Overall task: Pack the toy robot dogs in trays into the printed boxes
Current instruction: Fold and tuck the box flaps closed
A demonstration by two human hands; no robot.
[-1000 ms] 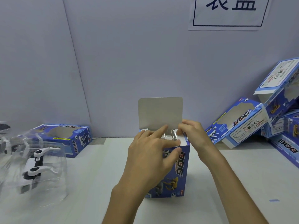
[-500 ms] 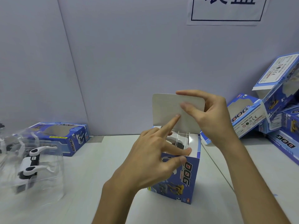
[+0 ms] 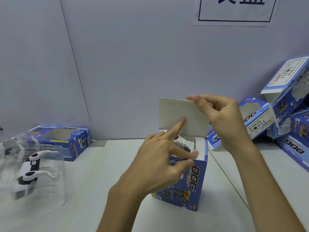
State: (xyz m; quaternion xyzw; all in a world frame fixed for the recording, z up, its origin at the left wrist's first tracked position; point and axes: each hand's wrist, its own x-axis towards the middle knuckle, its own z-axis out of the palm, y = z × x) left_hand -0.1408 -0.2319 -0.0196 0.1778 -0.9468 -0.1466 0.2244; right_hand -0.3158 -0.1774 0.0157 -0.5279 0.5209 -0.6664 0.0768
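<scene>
A blue printed box (image 3: 192,185) stands upright in the middle of the table, its grey top flap (image 3: 173,114) raised. Inside its open top a clear tray with a toy dog (image 3: 185,144) shows. My left hand (image 3: 160,164) holds the box's near top edge with thumb and fingers, its index finger pointing up against the flap. My right hand (image 3: 219,118) pinches the flap's upper right corner. At the left lies a white and black toy robot dog (image 3: 30,166) in a clear plastic tray (image 3: 50,186).
An empty windowed blue box (image 3: 66,141) lies on its side at the back left. Several more blue boxes (image 3: 274,124) are piled at the right against the grey wall. A printed sign (image 3: 234,9) hangs on the wall above.
My right hand rose from the box's top edge to the raised flap and now pinches its corner. My left index finger lifted to touch the flap. The box shifted slightly right.
</scene>
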